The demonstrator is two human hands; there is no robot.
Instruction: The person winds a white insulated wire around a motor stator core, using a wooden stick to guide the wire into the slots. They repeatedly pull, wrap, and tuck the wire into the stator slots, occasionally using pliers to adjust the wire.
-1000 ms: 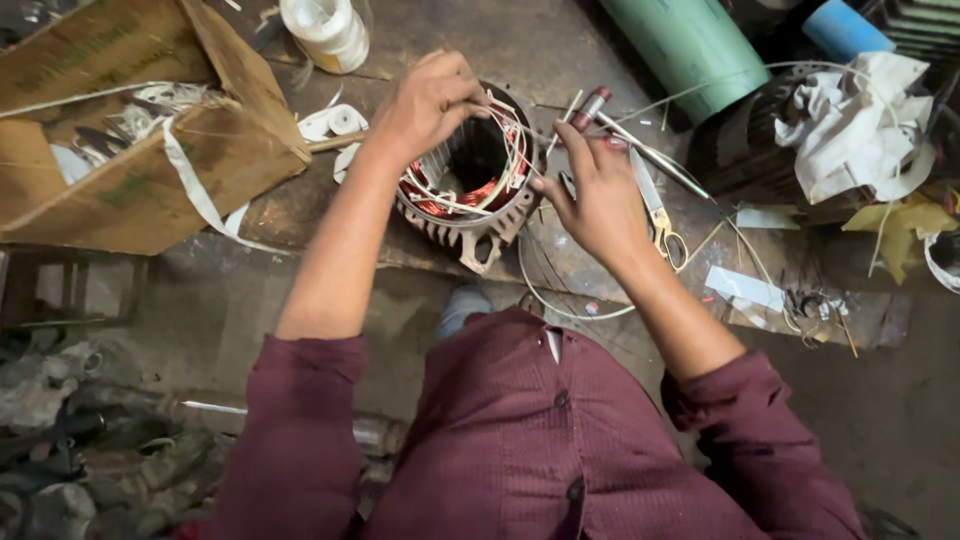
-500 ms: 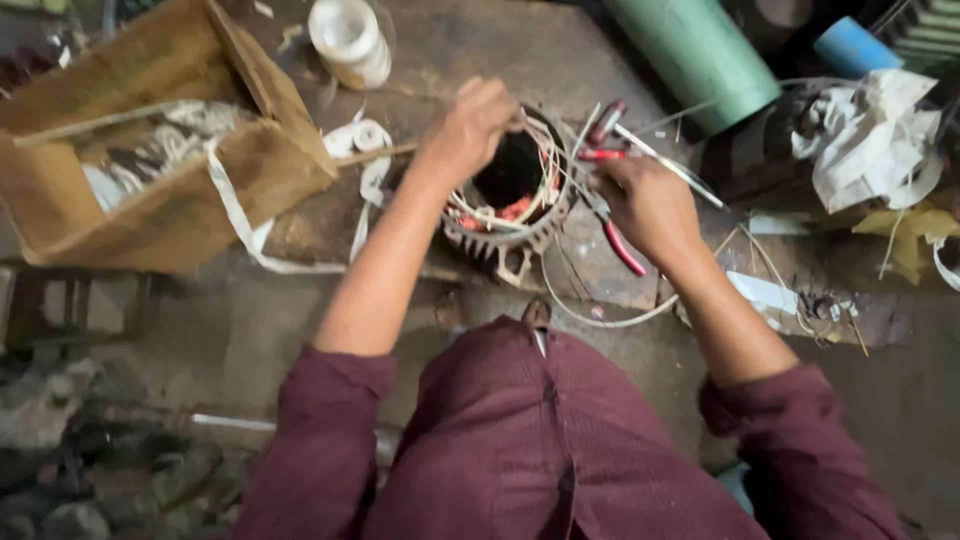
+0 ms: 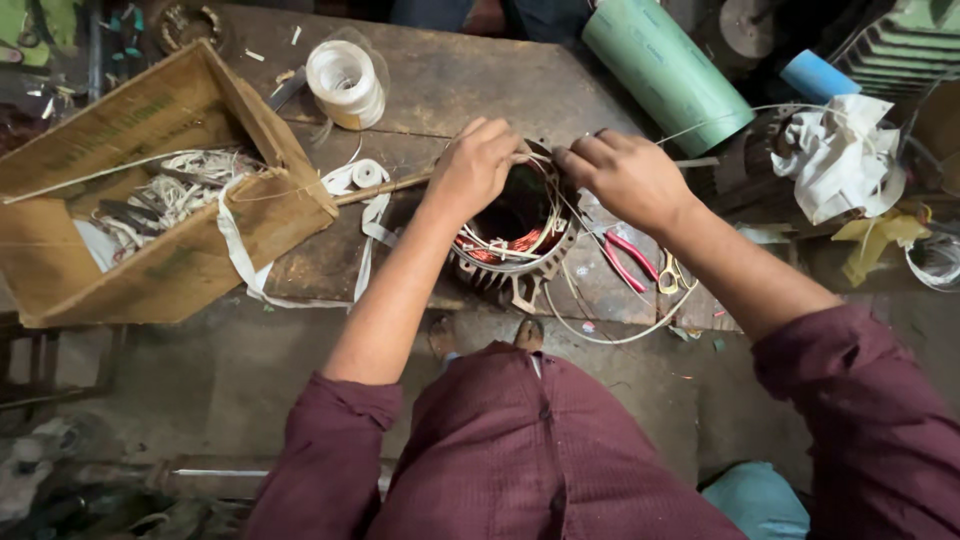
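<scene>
Maroon shirt (image 3: 540,450), sleeves pushed up

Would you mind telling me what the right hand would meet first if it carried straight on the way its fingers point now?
The right hand points leftward across the motor stator. Going straight on, it would most likely meet the left hand first, which rests on the stator's rim close by. Depth is hard to judge from above.

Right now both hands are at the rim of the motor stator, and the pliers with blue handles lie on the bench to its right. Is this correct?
Not quite: the head view shows the pliers have red handles, not blue. The left hand and right hand are at the stator rim, as you say.
</scene>
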